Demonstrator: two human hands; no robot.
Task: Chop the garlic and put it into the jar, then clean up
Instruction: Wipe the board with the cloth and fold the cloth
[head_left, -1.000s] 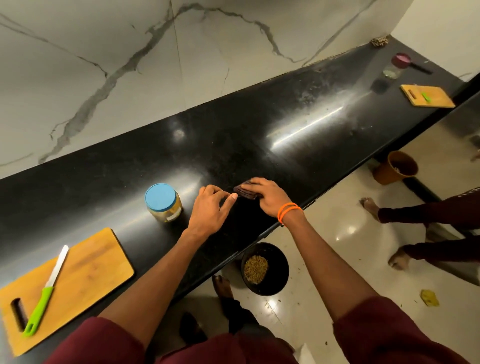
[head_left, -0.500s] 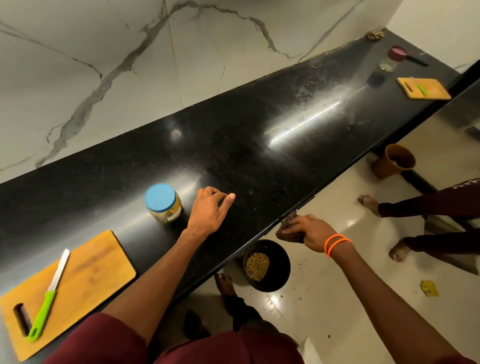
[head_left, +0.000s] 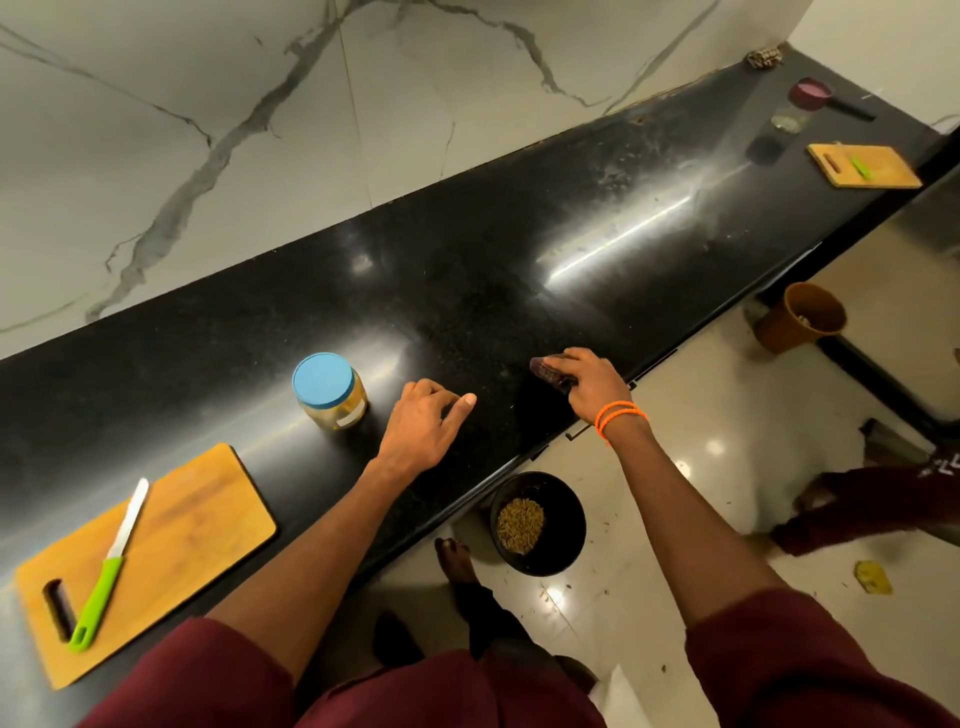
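I am seeing a pale label on the blue-lidded glass jar (head_left: 329, 391) standing on the black stone counter (head_left: 467, 280), but its writing is too small for me to read. My right hand (head_left: 589, 382) is gripping a dark, partly hidden scrubbing pad (head_left: 549, 370) near the counter's edge. My left hand (head_left: 423, 422) is resting loosely curled beside the jar, holding nothing.

No text is showing clearly enough to read. The jar (head_left: 329, 391), sitting just beside the left hand (head_left: 423, 426), is carrying a pale label, too blurred to make out.
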